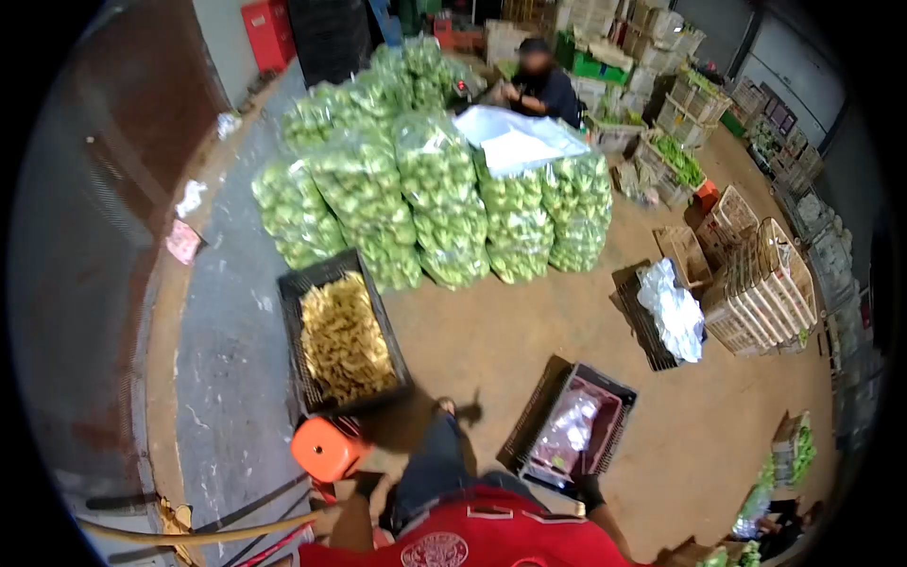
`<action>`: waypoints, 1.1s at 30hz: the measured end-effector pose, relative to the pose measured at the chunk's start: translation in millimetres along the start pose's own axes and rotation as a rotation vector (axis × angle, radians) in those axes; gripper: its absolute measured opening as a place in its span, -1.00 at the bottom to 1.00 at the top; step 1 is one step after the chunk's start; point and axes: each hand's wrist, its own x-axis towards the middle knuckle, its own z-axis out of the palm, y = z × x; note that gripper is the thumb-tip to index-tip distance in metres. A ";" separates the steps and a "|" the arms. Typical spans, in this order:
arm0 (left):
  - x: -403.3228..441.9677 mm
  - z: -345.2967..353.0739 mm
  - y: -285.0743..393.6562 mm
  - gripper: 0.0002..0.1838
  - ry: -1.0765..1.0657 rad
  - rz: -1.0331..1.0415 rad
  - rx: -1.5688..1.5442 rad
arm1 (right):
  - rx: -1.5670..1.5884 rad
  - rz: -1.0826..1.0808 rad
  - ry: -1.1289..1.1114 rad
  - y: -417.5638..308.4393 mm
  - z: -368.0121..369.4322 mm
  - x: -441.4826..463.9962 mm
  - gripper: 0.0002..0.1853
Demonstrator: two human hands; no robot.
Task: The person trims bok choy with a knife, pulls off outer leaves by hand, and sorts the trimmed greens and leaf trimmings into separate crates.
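Observation:
My left hand [367, 484], dark as if gloved, hangs low beside the orange stool [329, 448]. Its fingers are too small and dim to read. At the near right corner of a black crate [619, 416] is my right hand [590, 489], also dark; its fingers merge with the crate's edge, so a grip cannot be made out. Inside that crate sits a maroon bin [609, 408] with crumpled clear plastic [570, 425] in it. Ahead on the left, another black crate [295, 354], lined with yellowish sheeting, holds a heap of brownish-yellow pieces [345, 345].
Tall clear bags of green produce [439, 198] stand ahead, a white sheet [520, 137] on top. Behind them is another person [548, 90]. Stacked crates [761, 293] and a crate with silvery plastic [671, 307] are to the right. Leafy greens [756, 501] lie at lower right.

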 end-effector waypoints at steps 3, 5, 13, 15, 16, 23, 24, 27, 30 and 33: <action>94.1 -54.9 157.7 -0.44 -0.001 0.239 -0.114 | 0.830 0.451 -0.023 -31.3 -5.1 9.1 -0.79; 171.3 -79.8 254.5 -0.48 0.101 0.200 -0.039 | 0.729 0.520 0.021 -60.9 -17.8 29.8 -0.80; 385.6 -125.1 502.6 -0.50 0.416 0.366 0.126 | 0.696 0.595 0.124 -139.3 -90.5 170.9 -0.87; 416.9 -129.0 533.3 -0.52 0.402 0.322 0.136 | 0.706 0.524 0.200 -163.6 -126.4 213.1 -0.88; 430.0 -133.5 543.7 -0.52 0.409 0.331 0.205 | 0.721 0.471 0.250 -177.8 -144.2 235.5 -0.89; 588.1 -150.5 582.5 -0.55 0.233 0.603 -0.117 | 0.497 0.231 0.684 -300.0 -243.6 348.7 -0.74; 585.5 -154.9 624.9 -0.57 0.202 0.645 -0.068 | 0.472 0.225 0.752 -283.6 -231.2 369.6 -0.72; 559.2 -181.6 759.8 -0.63 0.072 0.646 -0.085 | 0.567 0.328 0.821 -321.5 -190.8 379.5 -0.64; 539.3 -208.6 869.0 -0.51 -0.058 0.784 -0.269 | 0.559 0.541 0.596 -427.7 -189.0 381.6 -0.80; 484.0 -242.1 961.3 -0.40 -0.148 1.154 -0.447 | 0.720 0.535 0.629 -464.7 -168.1 399.9 -0.79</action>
